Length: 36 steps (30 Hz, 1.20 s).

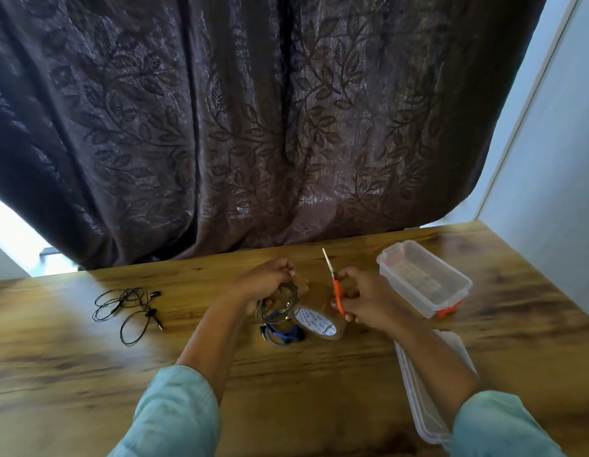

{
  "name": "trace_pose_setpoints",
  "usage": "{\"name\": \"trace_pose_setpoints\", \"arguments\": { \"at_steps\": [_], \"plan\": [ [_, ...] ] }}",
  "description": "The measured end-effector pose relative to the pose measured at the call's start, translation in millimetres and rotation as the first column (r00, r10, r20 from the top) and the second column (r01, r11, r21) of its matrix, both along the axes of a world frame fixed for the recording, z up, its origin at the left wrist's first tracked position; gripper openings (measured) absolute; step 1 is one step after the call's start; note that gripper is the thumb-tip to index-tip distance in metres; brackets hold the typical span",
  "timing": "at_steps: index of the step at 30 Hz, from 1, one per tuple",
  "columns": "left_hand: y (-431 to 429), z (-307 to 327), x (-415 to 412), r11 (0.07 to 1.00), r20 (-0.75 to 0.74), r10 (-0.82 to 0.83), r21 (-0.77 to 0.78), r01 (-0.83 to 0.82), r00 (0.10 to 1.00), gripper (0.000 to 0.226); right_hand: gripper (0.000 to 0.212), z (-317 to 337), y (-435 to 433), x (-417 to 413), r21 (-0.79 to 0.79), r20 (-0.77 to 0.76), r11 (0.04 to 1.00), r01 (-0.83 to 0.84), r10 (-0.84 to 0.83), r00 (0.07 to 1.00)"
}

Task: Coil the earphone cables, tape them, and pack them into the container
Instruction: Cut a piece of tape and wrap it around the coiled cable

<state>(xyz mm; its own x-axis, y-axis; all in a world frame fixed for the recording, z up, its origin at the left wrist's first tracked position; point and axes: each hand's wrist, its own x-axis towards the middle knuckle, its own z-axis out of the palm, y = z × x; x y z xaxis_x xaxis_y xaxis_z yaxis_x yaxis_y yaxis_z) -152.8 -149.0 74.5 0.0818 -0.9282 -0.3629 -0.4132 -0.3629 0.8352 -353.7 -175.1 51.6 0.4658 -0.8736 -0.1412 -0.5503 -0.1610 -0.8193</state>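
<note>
My left hand [270,280] grips a coiled grey earphone cable [280,303] above the wooden worktop [88,374]; my right hand [362,300] clasps orange-handled scissors [336,286]. Clear plastic container [425,283] sits open, right.

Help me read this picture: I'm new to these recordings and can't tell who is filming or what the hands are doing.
There is no machine here. A person wears one camera on the head, looking forward and down at their own two bare hands over a wooden table, with a dark curtain behind. The left hand holds a coiled cable. The right hand holds orange-handled scissors, blades pointing away. Between the hands a tape roll lies on the table, with a blue cable beside it. To the left lies a loose black earphone. To the right stands an open clear container; its lid lies nearer the person.
</note>
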Motion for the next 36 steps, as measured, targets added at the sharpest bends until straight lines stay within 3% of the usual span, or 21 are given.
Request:
{"name": "trace_pose_setpoints", "arguments": {
  "at_steps": [3,5,9,12,18,25,28,31,33,36],
  "plan": [
    [-1,-5,9,0.996,-0.12,-0.092,0.011,0.094,0.988,0.014,0.039,13,-10,-12,0.028,0.03,0.988,-0.154,0.153,0.988],
    [-3,-3,10,0.985,-0.086,-0.174,0.0,0.174,0.981,0.015,0.036,18,-22,-21,0.026,-0.009,0.977,-0.21,0.21,0.978],
    [-13,12,4,0.932,0.149,-0.356,-0.011,0.361,0.923,0.021,0.043,18,-43,-35,0.078,-0.214,0.955,-0.288,0.298,0.93],
    [-23,22,-2,0.875,0.435,-0.427,-0.023,0.484,0.793,0.025,0.045,22,-54,-35,0.13,-0.287,0.942,-0.31,0.335,0.897],
    [-36,31,-17,0.806,0.773,-0.359,-0.027,0.592,0.524,0.022,0.051,32,-73,-27,0.137,-0.417,0.925,-0.353,0.377,0.827],
    [-27,37,-15,0.78,0.899,-0.216,-0.077,0.621,0.382,0.022,0.062,49,-81,-21,0.027,-0.509,0.931,-0.363,0.325,0.797],
    [-24,33,-13,0.844,0.872,-0.187,-0.094,0.529,0.453,0.02,0.056,54,-70,-17,0.032,-0.524,0.93,-0.366,0.327,0.786],
    [-22,27,-11,0.944,0.693,-0.143,-0.12,0.308,0.707,0.019,0.052,47,-44,-12,-0.049,-0.618,0.932,-0.36,0.254,0.744],
    [-23,23,-13,0.983,0.563,-0.052,-0.118,0.142,0.825,0.014,0.045,42,-20,-6,-0.155,-0.655,0.928,-0.34,0.161,0.738],
    [-25,24,-19,0.998,0.49,0.035,-0.058,-0.007,0.871,0.014,0.047,40,7,9,-0.193,-0.674,0.929,-0.316,0.108,0.73]
  ]
}}
